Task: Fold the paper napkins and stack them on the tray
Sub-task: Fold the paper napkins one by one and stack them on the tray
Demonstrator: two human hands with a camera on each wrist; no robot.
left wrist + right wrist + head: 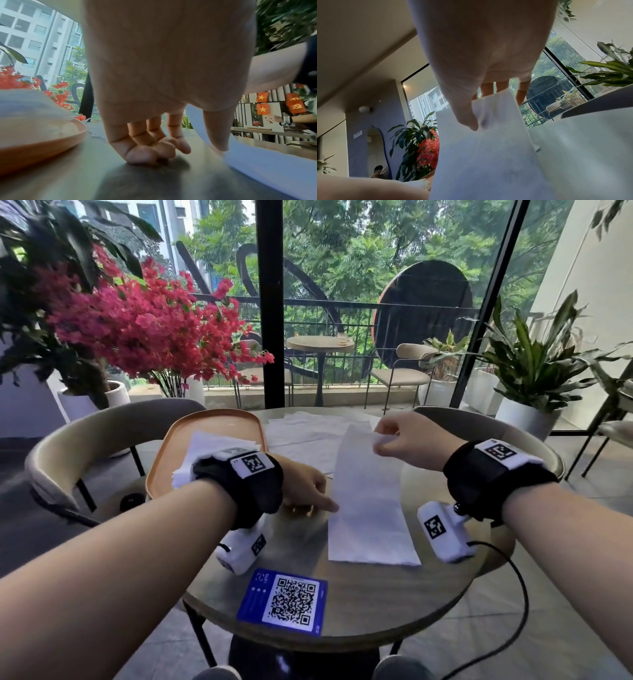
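Observation:
A long white napkin strip (pixel 368 501) lies down the middle of the round table (pixel 376 601). My right hand (pixel 383 436) pinches its far end between thumb and fingers and holds that end lifted off the table; the right wrist view shows the napkin (pixel 488 155) under the thumb of that hand (pixel 477 108). My left hand (pixel 322 501) rests on the table beside the strip's left edge, fingers loosely curled (pixel 163 148), one straight digit touching the napkin's edge (pixel 265 166). The orange tray (pixel 212 419) at back left carries folded napkins (pixel 212 443).
Several flat unfolded napkins (pixel 308 426) lie at the table's far side, right of the tray. A blue QR card (pixel 284 601) sits near the front edge. Padded chairs (pixel 102 426) curve round the far sides. A cable hangs off the right.

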